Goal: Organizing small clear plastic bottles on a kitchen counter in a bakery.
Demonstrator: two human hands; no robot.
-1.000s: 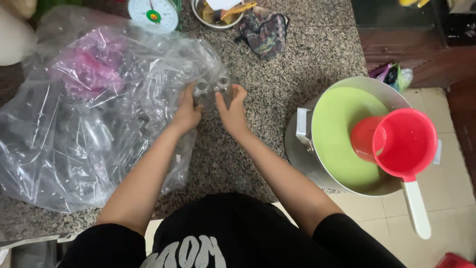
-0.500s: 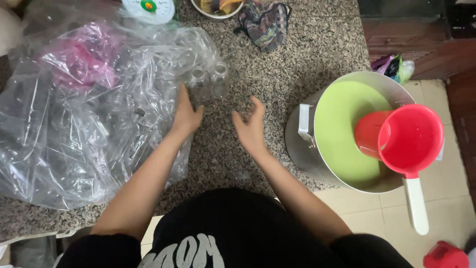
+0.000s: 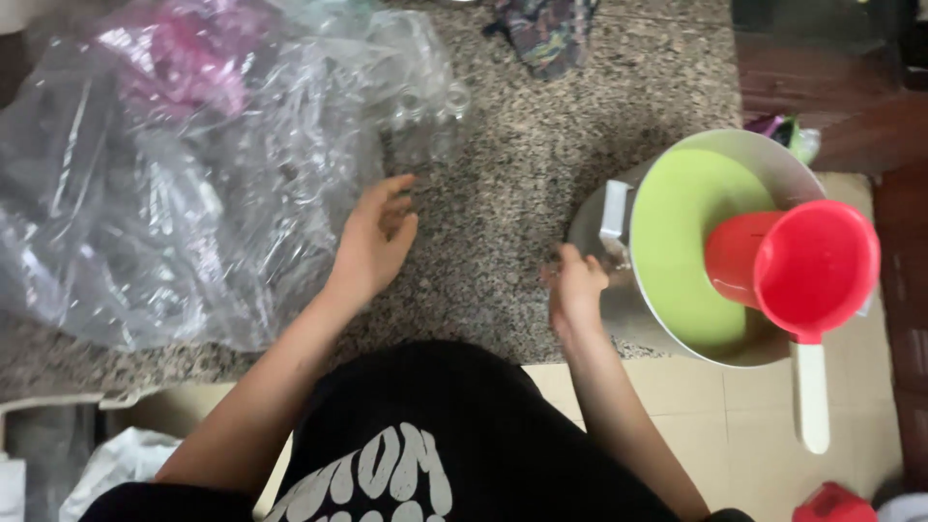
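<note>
Head view: our left hand [image 3: 375,242] lies open and empty, fingers at the edge of the clear plastic bag [image 3: 184,184] crumpled across the granite counter [image 3: 541,164]. Right hand [image 3: 574,290], loosely curled, holds nothing we can see, near the steel pot [image 3: 619,290]. We judge the bag light, limp, slippery; pinch a bunched fold.

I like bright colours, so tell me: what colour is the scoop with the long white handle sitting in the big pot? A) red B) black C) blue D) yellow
A: the scoop is bright red and rests on the green lid of the metal pot, close to the person's right hand.
</note>
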